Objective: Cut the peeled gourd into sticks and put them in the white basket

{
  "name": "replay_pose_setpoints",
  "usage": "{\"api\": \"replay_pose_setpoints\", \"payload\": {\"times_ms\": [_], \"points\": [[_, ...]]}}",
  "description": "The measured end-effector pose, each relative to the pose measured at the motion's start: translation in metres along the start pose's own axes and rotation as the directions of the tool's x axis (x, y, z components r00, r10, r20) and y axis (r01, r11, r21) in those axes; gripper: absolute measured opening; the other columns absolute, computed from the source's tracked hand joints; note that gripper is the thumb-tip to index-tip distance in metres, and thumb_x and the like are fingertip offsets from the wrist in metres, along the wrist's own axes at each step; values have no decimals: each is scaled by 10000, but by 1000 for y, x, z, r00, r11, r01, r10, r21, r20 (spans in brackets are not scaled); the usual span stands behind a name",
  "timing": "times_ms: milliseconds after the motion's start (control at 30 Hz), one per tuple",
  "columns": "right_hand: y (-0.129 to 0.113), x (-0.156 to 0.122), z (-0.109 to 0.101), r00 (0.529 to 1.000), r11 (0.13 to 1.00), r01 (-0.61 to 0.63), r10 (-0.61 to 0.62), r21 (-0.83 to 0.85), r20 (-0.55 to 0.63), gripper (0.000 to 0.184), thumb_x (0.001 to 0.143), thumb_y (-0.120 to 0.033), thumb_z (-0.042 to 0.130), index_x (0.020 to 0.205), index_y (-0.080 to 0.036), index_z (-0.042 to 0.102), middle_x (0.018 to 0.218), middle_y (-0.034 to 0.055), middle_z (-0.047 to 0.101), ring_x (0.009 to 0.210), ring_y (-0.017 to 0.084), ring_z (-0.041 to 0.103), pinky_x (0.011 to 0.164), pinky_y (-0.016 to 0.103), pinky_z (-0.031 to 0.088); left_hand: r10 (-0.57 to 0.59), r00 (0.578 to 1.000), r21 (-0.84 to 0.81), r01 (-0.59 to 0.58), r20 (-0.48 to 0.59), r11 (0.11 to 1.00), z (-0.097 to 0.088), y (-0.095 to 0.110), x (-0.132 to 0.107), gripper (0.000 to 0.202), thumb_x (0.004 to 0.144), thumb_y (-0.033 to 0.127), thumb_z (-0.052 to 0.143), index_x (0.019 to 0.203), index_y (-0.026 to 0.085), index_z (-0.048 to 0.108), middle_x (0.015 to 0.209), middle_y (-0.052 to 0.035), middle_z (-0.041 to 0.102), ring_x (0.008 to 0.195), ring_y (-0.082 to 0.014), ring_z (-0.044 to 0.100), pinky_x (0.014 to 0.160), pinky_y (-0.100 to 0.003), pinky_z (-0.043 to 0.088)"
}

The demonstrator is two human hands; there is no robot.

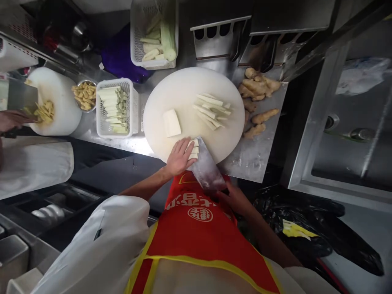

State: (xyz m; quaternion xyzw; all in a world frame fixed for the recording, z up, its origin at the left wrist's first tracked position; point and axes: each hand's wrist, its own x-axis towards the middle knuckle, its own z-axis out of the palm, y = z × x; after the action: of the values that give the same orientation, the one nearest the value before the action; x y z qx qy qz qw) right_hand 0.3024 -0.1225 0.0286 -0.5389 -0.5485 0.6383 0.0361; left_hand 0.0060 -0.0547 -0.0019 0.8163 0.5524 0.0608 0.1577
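Note:
On a round white cutting board (pixel 171 87), my left hand (pixel 179 157) holds down a pale, peeled vegetable piece (pixel 194 149) that shows parallel cuts, fingers on its far side and thumb on its near side. My right hand (pixel 231 197) grips a broad cleaver (pixel 207 166); its handle is hidden in the fist. The blade lies against the right end of the cut piece, at the board's near edge. Further back on the board are a thick, flat-sided pale block (pixel 172 123) and a loose pile of pale sticks (pixel 212 110).
White baskets hold cut sticks (pixel 113 110) and peeled vegetables (pixel 168 38). Ginger roots (pixel 259 85) lie right of the board, near a metal sink (pixel 346 155). At left, a co-worker's hand (pixel 12 120) holds another cleaver above sliced ginger (pixel 45 112), beside a bowl of ginger (pixel 85 96).

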Motion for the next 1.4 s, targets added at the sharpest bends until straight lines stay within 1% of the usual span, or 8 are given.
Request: {"api": "replay_pose_setpoints", "payload": {"times_ms": [167, 267, 467, 667, 867, 967, 1167, 1400], "points": [[-8, -12, 17, 997, 1000, -23, 24, 15, -71, 370, 851, -490, 644, 1122, -241, 674, 1157, 100, 758, 1104, 356, 691, 936, 469, 536, 6, 998, -28, -8, -64, 1000, -4, 11, 2, 750, 981, 652, 352, 1589, 213, 344, 1618, -163, 390, 1509, -378, 338, 1227, -597, 291], [-31, -17, 23, 989, 997, -55, 49, -45, -137, 364, 853, -510, 625, 1083, -229, 648, 824, 55, 758, 755, 298, 721, 691, 394, 561, 53, 989, -27, -57, -139, 998, -31, -1, 12, 754, 981, 678, 310, 1584, 228, 357, 1632, -136, 373, 1522, -363, 309, 1242, -574, 265], [-143, 61, 80, 981, 982, 115, -89, 148, -172, 293, 841, -375, 582, 1088, -227, 534, 489, -82, 547, 441, 179, 566, 502, 276, 459, 86, 974, -16, -91, -209, 996, -102, -119, 65, 776, 973, 695, 349, 1554, 185, 406, 1628, -150, 372, 1499, -373, 323, 1226, -538, 260], [-171, 82, 113, 966, 935, 114, -26, 335, -256, 223, 809, -312, 573, 999, -226, 492, 468, -89, 531, 411, 152, 520, 464, 262, 427, 67, 988, -78, -78, -137, 994, -87, -204, 139, 780, 965, 704, 335, 1505, 158, 475, 1525, -203, 491, 1382, -413, 440, 1118, -609, 343], [-110, -18, 108, 892, 932, -30, 188, 360, -411, 323, 800, -419, 640, 1011, -225, 490, 500, -89, 539, 428, 148, 515, 479, 277, 440, 122, 983, 5, -122, -140, 992, -87, -194, 140, 713, 991, 578, 394, 1539, 123, 423, 1592, -224, 396, 1483, -409, 333, 1203, -615, 215], [-89, -41, 103, 851, 921, -71, 256, 384, -459, 329, 794, -451, 659, 943, -229, 468, 513, -83, 543, 448, 145, 523, 490, 278, 453, 328, 945, 53, -327, -15, 944, -107, -179, 137, 619, 1000, 423, 431, 1559, 160, 397, 1650, -163, 327, 1535, -337, 270, 1254, -533, 174], [-69, -36, 79, 886, 946, -34, 178, 323, -428, 289, 792, -420, 658, 911, -229, 476, 545, -89, 526, 461, 133, 511, 488, 268, 436, 560, 642, 42, -676, 523, 736, -117, -144, 144, 829, 769, 375, 751, 1532, 275, 442, 1622, -74, 407, 1527, -346, 284, 1225, -475, 251], [-48, -32, 19, 967, 1000, 17, -15, 4, -254, 341, 949, -462, 512, 1147, -186, 547, 668, -31, 614, 572, 171, 611, 590, 296, 478, 466, 796, 224, -571, 387, 790, -98, -104, 92, 659, 807, 181, 692, 1447, 220, 542, 1411, -129, 603, 1315, -316, 522, 1062, -423, 417]]}}
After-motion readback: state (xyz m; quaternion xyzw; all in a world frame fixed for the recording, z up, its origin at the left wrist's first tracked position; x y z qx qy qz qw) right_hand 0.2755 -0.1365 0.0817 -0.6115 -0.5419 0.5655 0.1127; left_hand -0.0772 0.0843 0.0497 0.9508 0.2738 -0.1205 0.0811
